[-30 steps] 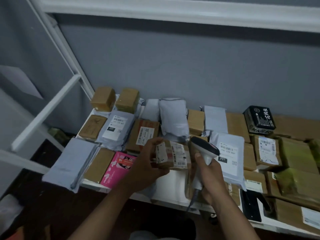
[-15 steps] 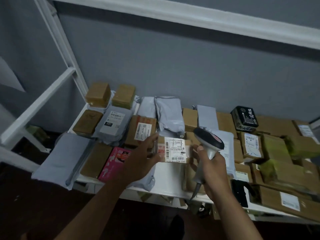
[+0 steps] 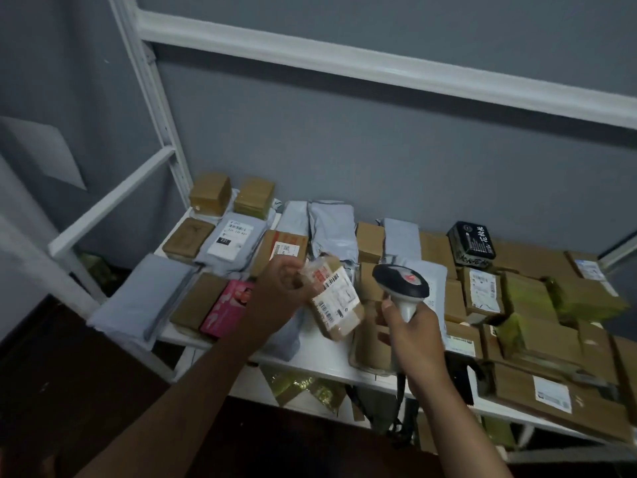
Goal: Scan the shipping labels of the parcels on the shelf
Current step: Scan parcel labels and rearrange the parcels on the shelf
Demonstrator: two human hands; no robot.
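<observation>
The left hand [image 3: 281, 291] pinches the far end of a small brown parcel [image 3: 336, 300], held tilted above the white shelf [image 3: 320, 357], its shipping label [image 3: 337, 294] facing up. Just right of it, the right hand [image 3: 408, 334] grips a barcode scanner [image 3: 401, 282] by its handle.

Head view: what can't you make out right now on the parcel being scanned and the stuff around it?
- Small box in the left hand: label print, motion-blurred.
- Scanner in the right hand: trigger and window, facing away.
- Pink box: right part, behind the left forearm.
- Brown boxes at far right: cut off by the frame edge.
- Lower shelf items: hidden under the shelf board, dark.
</observation>
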